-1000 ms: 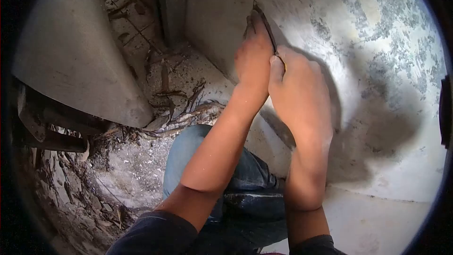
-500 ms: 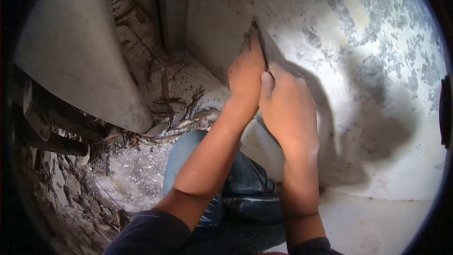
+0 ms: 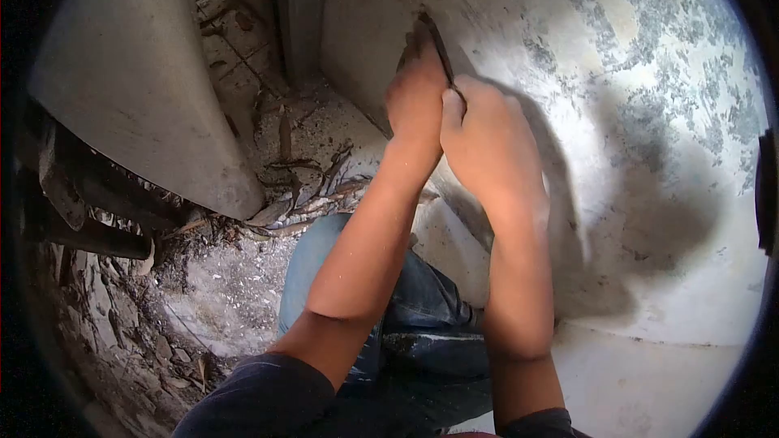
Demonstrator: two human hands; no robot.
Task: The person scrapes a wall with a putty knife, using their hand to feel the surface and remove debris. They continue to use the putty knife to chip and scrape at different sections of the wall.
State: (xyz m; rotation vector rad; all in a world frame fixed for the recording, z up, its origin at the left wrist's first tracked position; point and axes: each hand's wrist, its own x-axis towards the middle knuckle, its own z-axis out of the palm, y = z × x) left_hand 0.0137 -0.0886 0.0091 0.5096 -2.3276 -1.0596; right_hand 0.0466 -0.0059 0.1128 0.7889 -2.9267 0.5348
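Note:
A thin, dark, flat scraper-like blade is seen nearly edge-on, its far end at the pale wall panel. My right hand is closed round its near end, thumb on top. My left hand lies along the blade's left side, its fingers pressed to it and pointing up toward the tip; the fingertips are partly hidden in shadow. Both hands touch near the wrist and thumb. Grey, patchy marks cover the panel's upper right, and the shadow of my hands falls on it.
A smooth curved pale panel rises at the left, with dark bars beneath. Dry leaves and twigs litter the corner, and crumbly debris covers the ground. My bent knee in jeans is below my forearms.
Both hands and the blade have slid a short way up and slightly left along the panel. The grip looks the same.

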